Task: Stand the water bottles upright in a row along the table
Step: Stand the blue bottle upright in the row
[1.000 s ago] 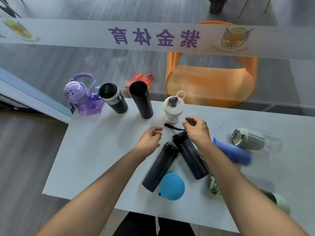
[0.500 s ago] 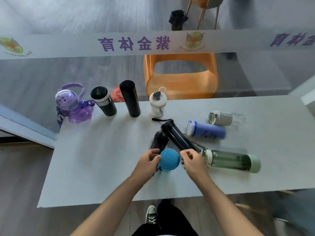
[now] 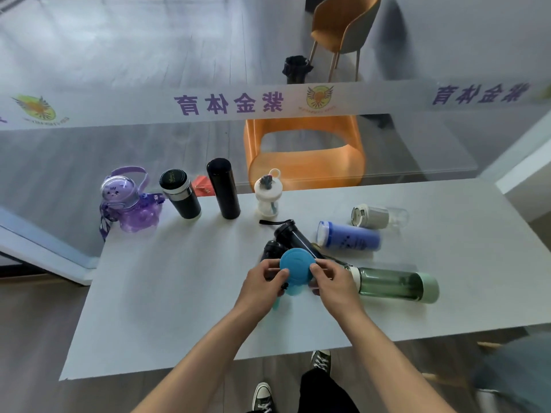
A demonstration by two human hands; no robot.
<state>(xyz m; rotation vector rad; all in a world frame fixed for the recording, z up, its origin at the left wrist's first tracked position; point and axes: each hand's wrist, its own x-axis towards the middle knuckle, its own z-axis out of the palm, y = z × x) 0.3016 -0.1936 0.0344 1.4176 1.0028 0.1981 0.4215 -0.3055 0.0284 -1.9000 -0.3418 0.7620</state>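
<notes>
Both my left hand (image 3: pixel 264 286) and my right hand (image 3: pixel 332 281) grip a blue round-lidded bottle (image 3: pixel 295 271), lifted a little above the white table (image 3: pixel 179 293). Behind it lie two dark bottles (image 3: pixel 290 235) side by side. A blue bottle (image 3: pixel 348 239), a clear bottle with a grey cap (image 3: pixel 377 216) and a green bottle (image 3: pixel 393 283) lie on their sides to the right. Along the far edge stand a purple jug (image 3: pixel 128 204), a black mug (image 3: pixel 180 198), a tall black flask (image 3: pixel 223 189) and a small white bottle (image 3: pixel 268 195).
A glass wall with a printed band runs just behind the table's far edge. An orange chair (image 3: pixel 304 153) sits beyond the glass. My shoes show below the table's near edge.
My hands left the dark bottles, came back toward me and closed on the blue round-lidded bottle from both sides. It has risen slightly off the table. The camera view has lifted and shifted right.
</notes>
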